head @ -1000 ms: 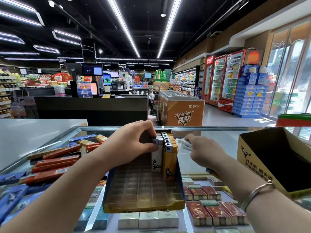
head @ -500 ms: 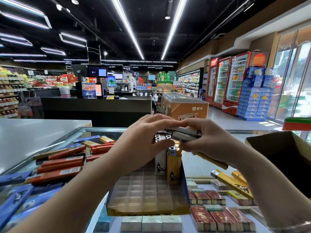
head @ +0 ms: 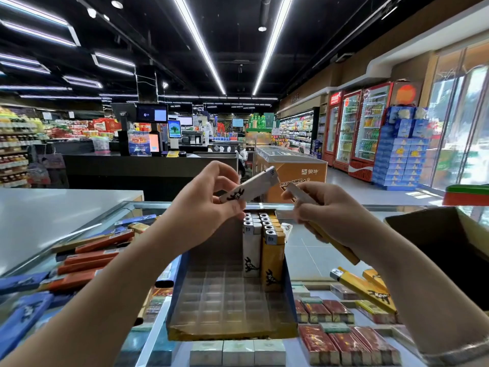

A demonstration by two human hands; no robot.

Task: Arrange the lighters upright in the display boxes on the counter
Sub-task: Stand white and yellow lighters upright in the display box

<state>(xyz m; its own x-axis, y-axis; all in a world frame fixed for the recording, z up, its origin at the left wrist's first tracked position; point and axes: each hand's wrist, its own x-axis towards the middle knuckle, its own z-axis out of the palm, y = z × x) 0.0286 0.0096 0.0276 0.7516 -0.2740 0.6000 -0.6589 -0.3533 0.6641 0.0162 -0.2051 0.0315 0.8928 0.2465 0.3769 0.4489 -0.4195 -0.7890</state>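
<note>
Our hands part above the blue cardboard display box (head: 288, 292).
Left hand (head: 203, 207) now pinches a white plastic lighter (head: 250, 188), lifted clear; right hand (head: 328, 215) grips several more lighters (head: 330, 241).

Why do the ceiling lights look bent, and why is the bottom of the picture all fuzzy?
Head view: the wide lens bends the long white ceiling light strips toward the edges. Head view: the blue packs at lower left and the forearms near the bottom edge are smeared by blur, while the white lighter in the left hand stays fairly sharp.
</note>
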